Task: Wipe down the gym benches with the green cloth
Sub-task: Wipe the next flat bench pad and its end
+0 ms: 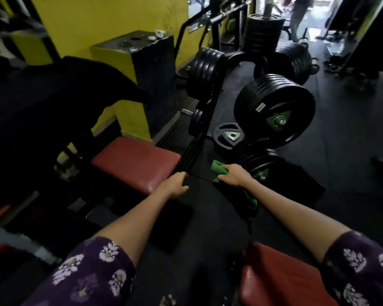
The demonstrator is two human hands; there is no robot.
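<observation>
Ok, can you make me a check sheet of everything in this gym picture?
Surface: dark rubber floor.
Job's things: green cloth; red bench pad by the left hand; second red pad near the camera.
Clutter: stacked weight plates on a rack; small bits on the black box.
Grips: right hand holds the cloth; left hand loose, holding nothing.
Cables: nothing seen.
Surroundings: yellow wall; a person's legs at the back.

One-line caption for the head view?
Right hand grips green cloth beside weight plates; left hand nears red bench pad.
</observation>
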